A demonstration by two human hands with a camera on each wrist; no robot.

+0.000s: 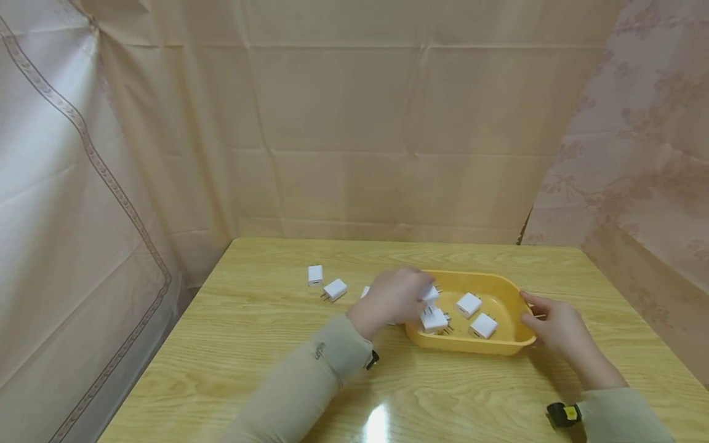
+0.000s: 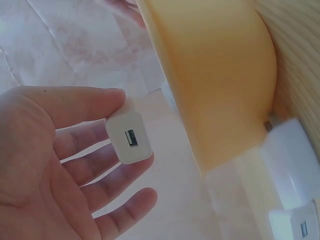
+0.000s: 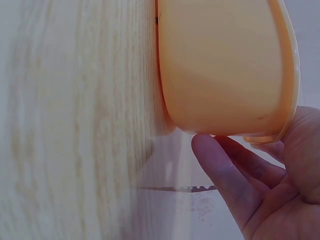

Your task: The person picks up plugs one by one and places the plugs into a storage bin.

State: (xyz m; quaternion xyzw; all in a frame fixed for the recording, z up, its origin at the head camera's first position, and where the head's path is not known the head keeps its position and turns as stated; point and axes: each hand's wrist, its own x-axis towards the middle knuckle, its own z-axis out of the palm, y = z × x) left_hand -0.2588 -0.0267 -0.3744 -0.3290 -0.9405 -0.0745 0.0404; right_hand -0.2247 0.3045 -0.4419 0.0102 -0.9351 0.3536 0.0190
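Note:
A white USB charger (image 2: 129, 137) is pinched between the thumb and fingers of my left hand (image 1: 390, 301), its port facing the left wrist camera. That hand is over the left end of a yellow plastic basket (image 1: 471, 348). Several white chargers lie inside, including one charger (image 1: 468, 304) near the middle and another charger (image 1: 484, 326) in front of it. At the basket's right end, my right hand (image 1: 562, 326) holds the rim with thumb and fingers. In the right wrist view the fingers (image 3: 220, 175) press against the basket's outer wall (image 3: 225, 65).
Left of the basket, a charger (image 1: 315, 275) and a second charger (image 1: 335, 290) with its prongs showing lie on the wooden table (image 1: 249, 344). Another charger (image 1: 365, 291) is partly hidden behind my left hand. Cloth curtains (image 1: 343, 123) hang behind and at both sides.

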